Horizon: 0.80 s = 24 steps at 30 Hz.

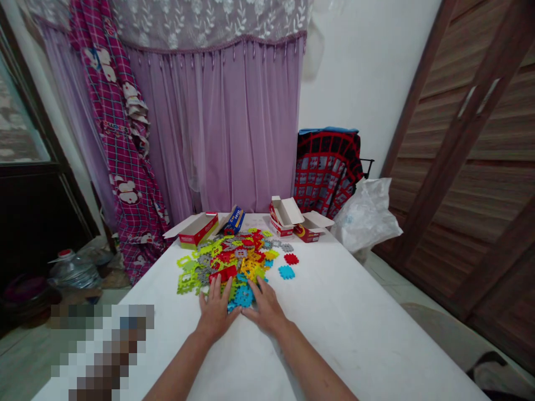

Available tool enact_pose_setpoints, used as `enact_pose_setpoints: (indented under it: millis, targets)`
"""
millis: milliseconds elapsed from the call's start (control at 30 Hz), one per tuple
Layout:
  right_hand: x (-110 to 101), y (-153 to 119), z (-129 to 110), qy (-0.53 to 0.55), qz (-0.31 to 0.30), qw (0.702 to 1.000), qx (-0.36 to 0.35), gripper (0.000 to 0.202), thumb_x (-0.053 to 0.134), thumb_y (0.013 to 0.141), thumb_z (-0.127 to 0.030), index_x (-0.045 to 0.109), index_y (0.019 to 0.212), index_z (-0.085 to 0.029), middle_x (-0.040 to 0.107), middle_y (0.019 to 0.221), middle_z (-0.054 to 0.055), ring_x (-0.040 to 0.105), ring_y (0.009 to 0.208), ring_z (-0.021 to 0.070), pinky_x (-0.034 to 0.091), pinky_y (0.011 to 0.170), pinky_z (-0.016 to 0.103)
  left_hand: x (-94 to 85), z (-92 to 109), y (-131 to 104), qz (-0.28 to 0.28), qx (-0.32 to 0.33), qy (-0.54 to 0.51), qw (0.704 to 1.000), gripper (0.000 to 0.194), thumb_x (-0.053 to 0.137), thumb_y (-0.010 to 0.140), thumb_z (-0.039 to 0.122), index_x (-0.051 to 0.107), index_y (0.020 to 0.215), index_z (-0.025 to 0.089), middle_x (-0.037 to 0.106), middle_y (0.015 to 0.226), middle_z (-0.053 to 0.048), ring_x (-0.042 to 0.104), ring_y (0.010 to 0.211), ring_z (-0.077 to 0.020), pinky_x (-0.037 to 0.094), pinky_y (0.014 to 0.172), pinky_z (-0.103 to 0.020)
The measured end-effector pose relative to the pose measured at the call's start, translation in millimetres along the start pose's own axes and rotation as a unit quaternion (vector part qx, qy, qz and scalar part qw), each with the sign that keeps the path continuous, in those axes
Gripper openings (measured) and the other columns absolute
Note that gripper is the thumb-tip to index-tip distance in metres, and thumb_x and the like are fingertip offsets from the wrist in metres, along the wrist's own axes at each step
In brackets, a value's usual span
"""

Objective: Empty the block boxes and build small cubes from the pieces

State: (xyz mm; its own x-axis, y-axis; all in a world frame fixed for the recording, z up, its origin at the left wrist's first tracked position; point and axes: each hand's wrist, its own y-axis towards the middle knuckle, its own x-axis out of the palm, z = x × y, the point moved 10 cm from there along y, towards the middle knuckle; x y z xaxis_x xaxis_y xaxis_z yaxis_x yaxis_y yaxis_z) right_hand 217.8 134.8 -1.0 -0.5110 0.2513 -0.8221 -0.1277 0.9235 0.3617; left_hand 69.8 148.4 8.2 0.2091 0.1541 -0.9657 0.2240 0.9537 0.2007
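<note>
A heap of flat plastic building pieces (223,256) in green, red, yellow, blue and grey is spread on the white table (334,328). At its near edge my left hand (215,312) lies palm down, fingers spread, with fingertips by a red piece (223,274). My right hand (266,309) rests beside it, fingers apart, by the yellow pieces (252,270). Between the two hands are blue pieces (244,296), partly covered by the fingers. A red gear-shaped piece (291,259) and a blue one (286,272) lie apart, right of the heap.
Opened cardboard boxes stand along the far edge: a red-green one (200,229), a blue one (234,220) and two red-white ones (284,217). A white plastic bag (368,214) is at the right edge. A pixelated patch (104,356) hides the lower left.
</note>
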Motion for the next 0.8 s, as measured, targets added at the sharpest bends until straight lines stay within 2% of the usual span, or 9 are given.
enact_pose_setpoints:
  millis: [100,200,333,433,500,600,667,800]
  targets:
    - [3,19,7,0.064,0.040,0.997,-0.012,0.075,0.075,0.074,-0.038,0.049,0.142,-0.021,0.045,0.147,0.017,0.045,0.134,0.0336,0.039,0.110,0.049,0.4,2,18,0.065,0.015,0.007,0.998,0.063,0.049,0.091,0.034,0.033,0.150,0.024,0.022,0.161,-0.018,0.019,0.149,-0.0329,0.018,0.112,-0.064]
    - [-5,23,19,0.146,0.116,0.982,0.001,0.066,0.069,0.078,-0.038,0.052,0.140,-0.022,0.052,0.142,0.013,0.049,0.130,0.0300,0.042,0.109,0.047,3.9,1,28,0.117,0.033,-0.018,0.992,0.064,0.050,0.090,0.036,0.034,0.150,0.023,0.031,0.157,-0.018,0.025,0.146,-0.0323,0.017,0.113,-0.064]
    - [-26,12,47,0.261,0.216,0.937,0.082,0.034,0.050,0.092,-0.036,0.065,0.118,-0.021,0.068,0.117,0.011,0.062,0.111,0.0229,0.049,0.099,0.041,-0.9,-5,29,0.182,0.043,-0.075,0.979,0.057,0.047,0.091,0.036,0.040,0.146,0.023,0.037,0.155,-0.015,0.031,0.144,-0.0298,0.016,0.115,-0.061]
    - [-36,3,65,0.295,0.250,0.909,0.154,0.026,0.047,0.093,-0.035,0.069,0.096,-0.021,0.072,0.095,0.007,0.066,0.092,0.0203,0.054,0.083,0.037,-5.2,-9,29,0.199,0.049,-0.114,0.972,0.045,0.042,0.094,0.034,0.049,0.138,0.027,0.049,0.147,-0.011,0.040,0.139,-0.0270,0.018,0.116,-0.058]
    - [-41,0,67,0.291,0.259,0.905,0.170,0.024,0.048,0.093,-0.034,0.068,0.091,-0.021,0.071,0.089,0.006,0.066,0.085,0.0192,0.054,0.077,0.034,-6.7,-10,28,0.202,0.054,-0.130,0.969,0.041,0.042,0.094,0.034,0.053,0.133,0.027,0.055,0.141,-0.010,0.044,0.136,-0.0265,0.021,0.116,-0.057]
    - [-48,-1,52,0.244,0.248,0.928,0.136,0.018,0.051,0.090,-0.030,0.067,0.092,-0.022,0.069,0.085,0.004,0.065,0.080,0.0178,0.054,0.072,0.032,-8.2,-11,24,0.207,0.055,-0.138,0.967,0.039,0.046,0.093,0.035,0.056,0.130,0.026,0.058,0.138,-0.010,0.045,0.135,-0.0279,0.022,0.115,-0.057]
    - [-53,0,32,0.182,0.228,0.953,0.080,0.016,0.057,0.086,-0.029,0.065,0.096,-0.022,0.068,0.090,0.005,0.064,0.085,0.0189,0.053,0.077,0.034,-8.5,-11,21,0.208,0.052,-0.139,0.967,0.038,0.046,0.093,0.035,0.057,0.128,0.025,0.058,0.138,-0.011,0.045,0.135,-0.0287,0.023,0.114,-0.058]
    - [-49,1,-7,0.053,0.152,0.986,-0.034,0.044,0.072,0.074,-0.036,0.062,0.114,-0.021,0.064,0.114,0.010,0.058,0.106,0.0252,0.049,0.090,0.040,-9.3,-13,20,0.204,0.040,-0.141,0.968,0.036,0.045,0.093,0.034,0.061,0.124,0.025,0.059,0.137,-0.011,0.046,0.134,-0.0298,0.026,0.113,-0.059]
